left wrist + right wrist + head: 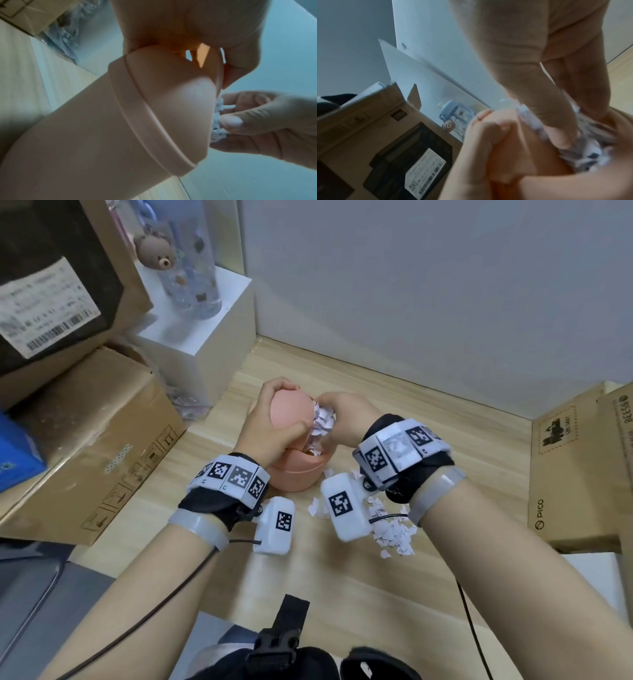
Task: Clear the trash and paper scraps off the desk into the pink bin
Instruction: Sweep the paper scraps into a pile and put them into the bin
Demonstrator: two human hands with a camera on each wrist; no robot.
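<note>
A small pink bin [297,474] [85,135] stands upright in the middle of the wooden desk [445,446]. My left hand [270,419] [197,33] grips its swing lid [291,412] [513,155], which is tipped up. My right hand [346,416] [265,121] [539,94] holds a bunch of white paper scraps [322,421] [218,125] [590,148] at the bin's opening, beside the lid. More torn scraps [394,530] lie on the desk in front of the bin, partly hidden under my right wrist camera.
Cardboard boxes [85,440] are stacked at the left, with a white block [205,337] and a clear bottle [191,268] behind them. Another cardboard box [582,474] stands at the right. A grey wall [428,285] closes the desk's far side.
</note>
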